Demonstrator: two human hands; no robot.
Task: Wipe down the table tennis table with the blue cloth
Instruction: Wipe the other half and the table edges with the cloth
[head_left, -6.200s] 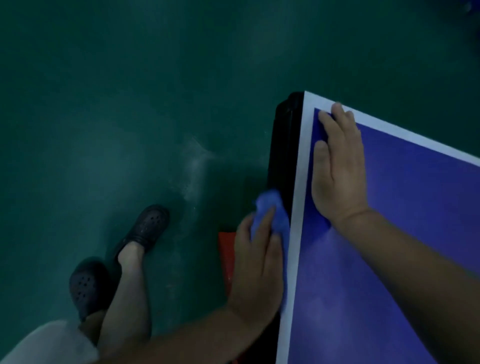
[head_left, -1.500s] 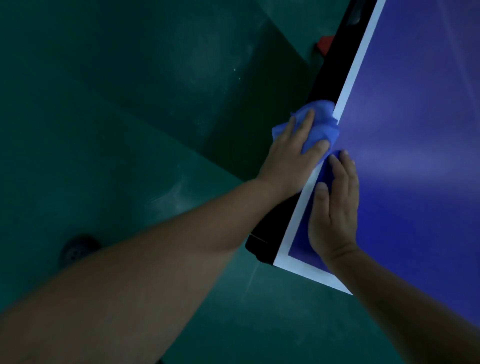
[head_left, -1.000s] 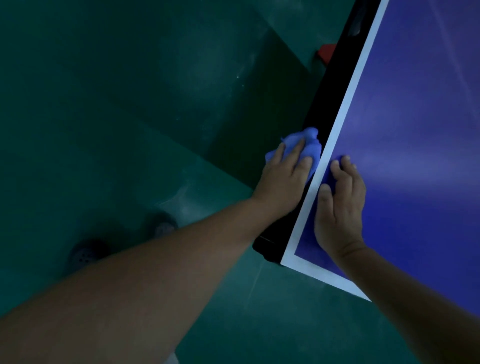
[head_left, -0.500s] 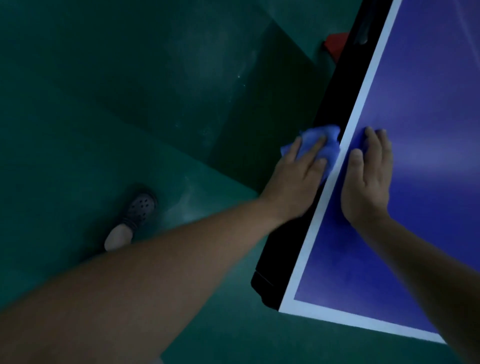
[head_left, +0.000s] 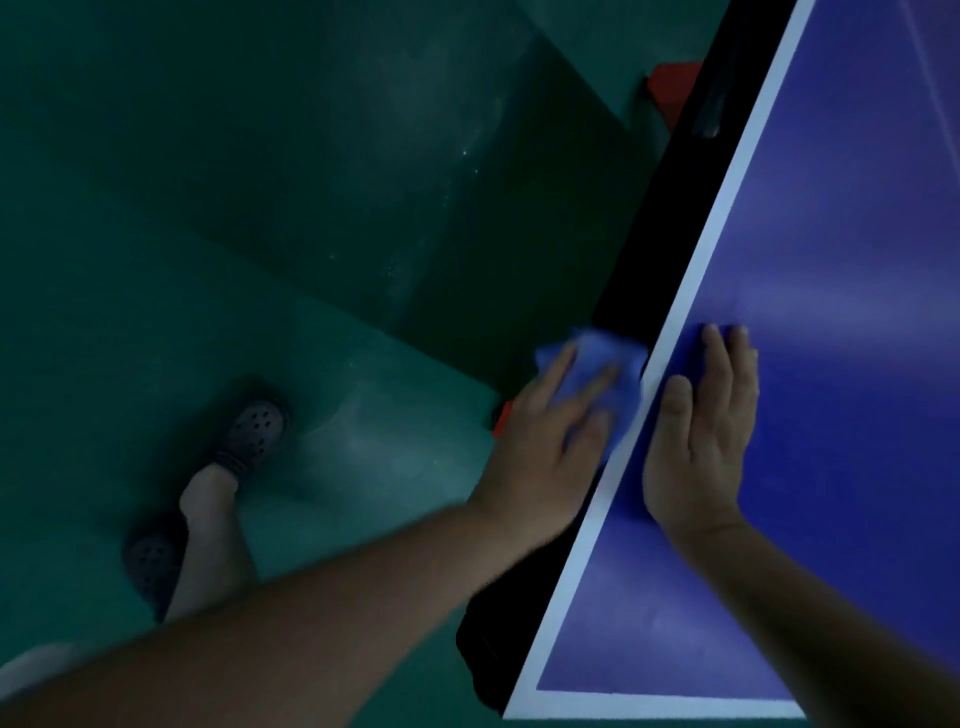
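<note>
Wiping bench (head_left: 831, 234) side edge: left hand (head_left: 545, 441), fingers straight, pressing blue cloth (head_left: 605, 351) to it. Right hand (head_left: 701, 447) flat on top, bracing. Next: likely slide cloth along edge, firm pressure.

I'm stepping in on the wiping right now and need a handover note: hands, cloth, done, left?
Left hand: straight fingers press the blue cloth against the table's black side edge.
Right hand: flat on the blue top, beside the white border line.
Done: wiped areas cannot be told.
Left: probably the rest of the side edge, then the top.
</note>
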